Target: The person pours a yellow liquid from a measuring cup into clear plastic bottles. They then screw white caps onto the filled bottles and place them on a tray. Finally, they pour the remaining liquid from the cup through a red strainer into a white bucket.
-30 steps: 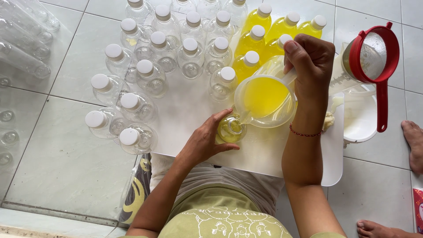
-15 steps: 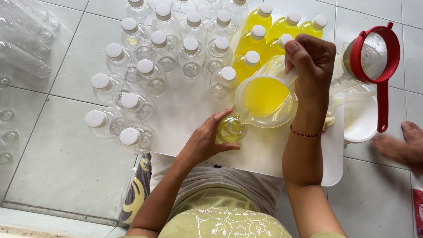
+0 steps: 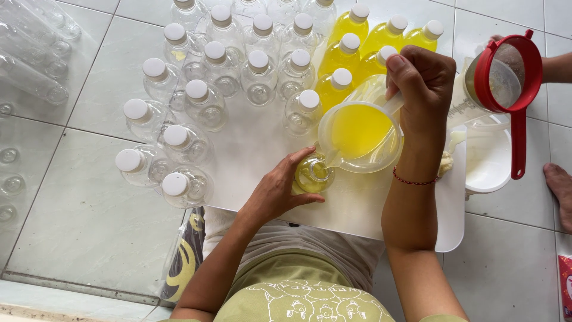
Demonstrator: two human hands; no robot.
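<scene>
My left hand [image 3: 278,192] is wrapped around an uncapped clear bottle [image 3: 312,173] standing on a white board [image 3: 357,209]; the bottle holds some yellow liquid. My right hand [image 3: 420,83] grips the handle of a clear plastic jug [image 3: 359,134] of yellow liquid, tilted with its spout over the bottle's mouth. Behind the jug stand several capped bottles filled with yellow liquid [image 3: 347,24].
Several empty capped clear bottles [image 3: 196,101] crowd the left and back of the board. A red-rimmed strainer [image 3: 506,77] rests over a white container [image 3: 488,161] at right, with another person's hand [image 3: 557,67] and foot [image 3: 560,191] beside it. Uncapped bottles [image 3: 30,71] lie far left.
The other person's hand has moved from low at the right edge up to the strainer. My hands, the jug and the bottle stay where they were.
</scene>
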